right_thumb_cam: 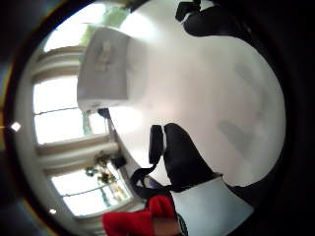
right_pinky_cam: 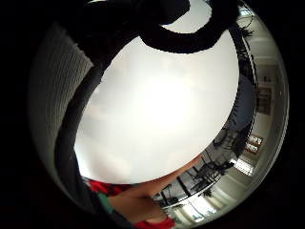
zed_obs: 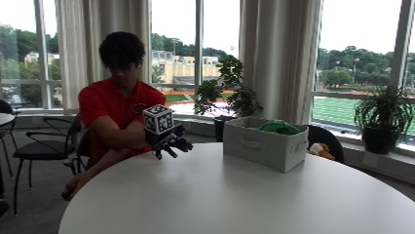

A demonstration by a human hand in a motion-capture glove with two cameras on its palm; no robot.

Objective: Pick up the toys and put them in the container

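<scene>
Your gloved right hand (zed_obs: 170,142) hovers above the table (zed_obs: 214,200) near the edge in front of you, fingers hanging relaxed and apart, holding nothing. The container (zed_obs: 264,144) stands toward the far edge by the windows, with a green toy (zed_obs: 279,127) showing above its rim. An orange and white toy (zed_obs: 320,150) lies just behind the container, past the table's far edge. You look between pickups; next, reach around the container for that toy.
</scene>
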